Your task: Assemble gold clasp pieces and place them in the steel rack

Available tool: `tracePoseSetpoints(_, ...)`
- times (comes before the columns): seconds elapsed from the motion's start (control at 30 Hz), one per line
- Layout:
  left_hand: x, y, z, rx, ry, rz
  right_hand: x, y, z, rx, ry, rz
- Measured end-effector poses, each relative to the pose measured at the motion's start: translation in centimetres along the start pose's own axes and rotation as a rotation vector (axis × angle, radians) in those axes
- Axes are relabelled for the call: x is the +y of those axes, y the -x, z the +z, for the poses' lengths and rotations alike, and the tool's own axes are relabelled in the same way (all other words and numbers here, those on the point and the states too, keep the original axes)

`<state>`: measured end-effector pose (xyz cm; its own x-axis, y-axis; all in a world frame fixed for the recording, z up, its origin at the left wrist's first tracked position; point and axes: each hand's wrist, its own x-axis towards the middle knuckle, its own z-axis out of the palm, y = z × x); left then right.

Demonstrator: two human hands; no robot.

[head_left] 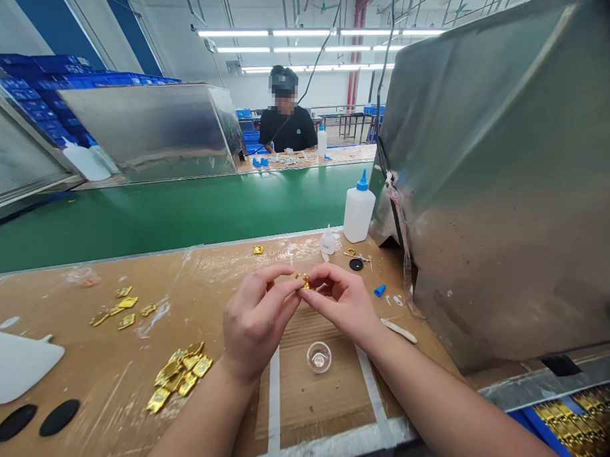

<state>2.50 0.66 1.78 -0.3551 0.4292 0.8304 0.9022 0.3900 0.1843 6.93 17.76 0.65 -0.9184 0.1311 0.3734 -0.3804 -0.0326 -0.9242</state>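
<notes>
Over the taped cardboard, my left hand (pixel 256 320) and my right hand (pixel 340 300) meet fingertip to fingertip. Pinched between them is a small shiny gold metal piece (pixel 306 280), mostly covered by the fingers. Below the hands stands a small clear plastic cup (pixel 319 357) with a little pale content. Left of my left forearm lies a heap of gold metal pieces (pixel 180 374). Farther left is a looser group of similar gold pieces (pixel 127 303), and a single gold piece (pixel 258 249) lies near the bench's far edge.
A white bottle with a blue nozzle (pixel 359 207), a small dropper bottle (pixel 328 240) and a blue cap (pixel 379 290) stand or lie at right. A large metal panel (pixel 497 182) bounds that side. Beyond the green belt (pixel 185 211) sits a person (pixel 288 128). Black discs (pixel 59 417) lie front left.
</notes>
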Motion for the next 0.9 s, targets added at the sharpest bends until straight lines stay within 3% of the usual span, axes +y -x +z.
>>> tracePoseSetpoints(0.23,0.0,-0.1,-0.1,-0.041,0.166,-0.063,0.7,0.0,-0.1,-0.03,-0.054,-0.007)
tracePoseSetpoints(0.37,-0.1,-0.2,-0.2,-0.078,0.136,-0.044,0.7,0.0,-0.1,-0.024,-0.103,-0.015)
tracePoseSetpoints(0.6,-0.2,-0.1,-0.4,-0.061,0.02,-0.007,0.5,0.5,-0.2,0.011,0.253,-0.305)
tracePoseSetpoints(0.7,-0.1,-0.1,-0.3,-0.052,0.151,-0.079,0.4,0.8,-0.4,-0.008,0.377,-0.413)
tracePoseSetpoints(0.9,0.4,-0.3,0.1,0.04,0.594,-0.355,-0.5,1.0,-0.8,-0.036,0.405,-0.539)
